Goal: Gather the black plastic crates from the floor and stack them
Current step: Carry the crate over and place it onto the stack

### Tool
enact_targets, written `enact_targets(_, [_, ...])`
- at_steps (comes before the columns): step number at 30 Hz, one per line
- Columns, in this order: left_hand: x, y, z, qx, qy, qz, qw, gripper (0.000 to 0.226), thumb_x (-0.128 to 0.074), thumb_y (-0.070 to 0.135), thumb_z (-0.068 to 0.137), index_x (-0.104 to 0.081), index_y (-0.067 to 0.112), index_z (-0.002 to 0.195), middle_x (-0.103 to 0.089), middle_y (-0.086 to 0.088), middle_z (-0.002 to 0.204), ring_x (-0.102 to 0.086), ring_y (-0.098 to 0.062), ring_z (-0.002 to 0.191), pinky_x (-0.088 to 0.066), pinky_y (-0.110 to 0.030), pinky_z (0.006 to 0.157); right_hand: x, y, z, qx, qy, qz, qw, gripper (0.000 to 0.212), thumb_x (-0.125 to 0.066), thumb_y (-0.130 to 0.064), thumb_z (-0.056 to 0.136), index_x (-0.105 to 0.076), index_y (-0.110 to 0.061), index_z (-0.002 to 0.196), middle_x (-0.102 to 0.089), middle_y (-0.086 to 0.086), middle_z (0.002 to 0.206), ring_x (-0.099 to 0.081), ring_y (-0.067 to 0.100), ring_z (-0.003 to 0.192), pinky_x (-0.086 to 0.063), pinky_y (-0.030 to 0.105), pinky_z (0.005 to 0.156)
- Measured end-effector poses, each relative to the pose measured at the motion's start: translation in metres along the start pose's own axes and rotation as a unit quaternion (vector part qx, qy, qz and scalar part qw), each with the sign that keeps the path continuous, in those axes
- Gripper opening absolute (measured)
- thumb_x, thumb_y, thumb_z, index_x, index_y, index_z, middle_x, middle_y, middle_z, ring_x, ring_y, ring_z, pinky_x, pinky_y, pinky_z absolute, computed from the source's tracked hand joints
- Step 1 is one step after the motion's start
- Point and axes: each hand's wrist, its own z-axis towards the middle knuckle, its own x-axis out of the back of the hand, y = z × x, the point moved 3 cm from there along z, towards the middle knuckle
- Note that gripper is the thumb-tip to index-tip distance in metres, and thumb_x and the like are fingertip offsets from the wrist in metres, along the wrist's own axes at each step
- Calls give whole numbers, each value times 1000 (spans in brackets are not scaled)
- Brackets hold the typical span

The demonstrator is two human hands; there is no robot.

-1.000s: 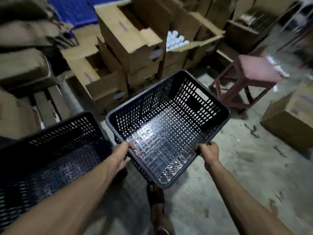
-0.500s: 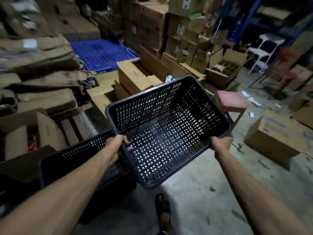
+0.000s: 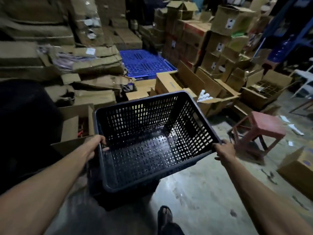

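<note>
Two hands, left point(image 3: 95, 146) and right point(image 3: 224, 150), each grip closed on black crate point(image 3: 152, 143) rim, bare floor point(image 3: 203, 189) right

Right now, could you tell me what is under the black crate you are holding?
A second black crate sits directly beneath the held crate, with only its lower edge showing. Its inside is covered.

Single head-worn wide-angle view, looking forward and down from close above the arms. Black crate point(image 3: 152, 141) fills centre frame; floor point(image 3: 211, 184) below, stacked cardboard boxes point(image 3: 211, 53) across the far background.
</note>
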Motion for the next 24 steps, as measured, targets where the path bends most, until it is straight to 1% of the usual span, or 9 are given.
enact_targets(2, [28,7,16,-3,25,38,999,23,-39,-7,77,-42,7,60,-46,-11,77,-46,-26,70,-58,-37,79,-30,-7,2,14,-41,-12,999,15,-58,-5,63,-55,-10,78,-60,25,82,-62,36,71,-60,52,64])
enact_targets(3, [40,8,23,-2,37,57,998,23,-41,-6,78,-44,7,60,-47,-12,75,-46,-26,69,-52,-41,86,-46,-8,5,20,-61,-23,998,14,-56,-5,62,-53,-9,75,-60,27,81,-64,40,74,-58,58,69])
enact_targets(6, [69,12,44,-15,91,66,994,21,-43,-7,80,-52,3,65,-49,-12,71,-46,-25,64,-49,-35,62,-96,-12,14,22,-129,-39,991,15,-57,-5,62,-54,-11,76,-62,24,84,-65,47,86,-57,60,74])
enact_targets(7, [72,13,47,-30,111,60,992,18,-44,-10,79,-57,1,75,-52,-13,76,-49,-26,67,-52,-32,53,-107,-12,13,21,-144,-39,989,15,-57,-4,63,-54,-11,75,-61,22,82,-66,46,85,-58,59,72])
enact_targets(9, [84,13,57,-61,138,47,987,35,-44,-14,81,-62,7,103,-58,-13,92,-56,-27,76,-57,-28,44,-134,-8,14,13,-164,-29,986,15,-55,-1,64,-52,-11,74,-57,20,77,-65,40,79,-58,59,68])
enact_targets(13, [101,-3,89,-25,120,58,991,54,-51,-8,91,-51,15,140,-58,-14,128,-60,-34,110,-60,-42,75,-171,11,15,-24,-188,-26,982,16,-52,3,68,-53,-10,77,-59,21,80,-63,36,69,-61,49,61])
enact_targets(18, [113,-42,108,-11,95,69,993,58,-56,-4,92,-46,21,144,-63,-11,125,-60,-29,108,-50,-44,97,-192,40,23,-58,-223,-73,970,19,-59,3,70,-50,-7,83,-58,24,83,-62,37,74,-59,58,71])
enact_targets(20, [121,-57,111,-29,103,72,992,71,-54,-11,91,-36,23,151,-61,-13,131,-56,-30,123,-39,-46,111,-199,42,26,-61,-238,-78,966,22,-59,5,71,-48,-7,85,-56,24,85,-61,35,72,-60,54,68])
enact_targets(24, [120,-69,104,-32,62,124,990,76,-50,3,97,-16,40,154,-45,-7,151,-43,-26,139,-36,-39,111,-209,32,27,-44,-238,-154,958,32,-61,-2,73,-46,-5,101,-60,18,90,-64,34,73,-60,49,62])
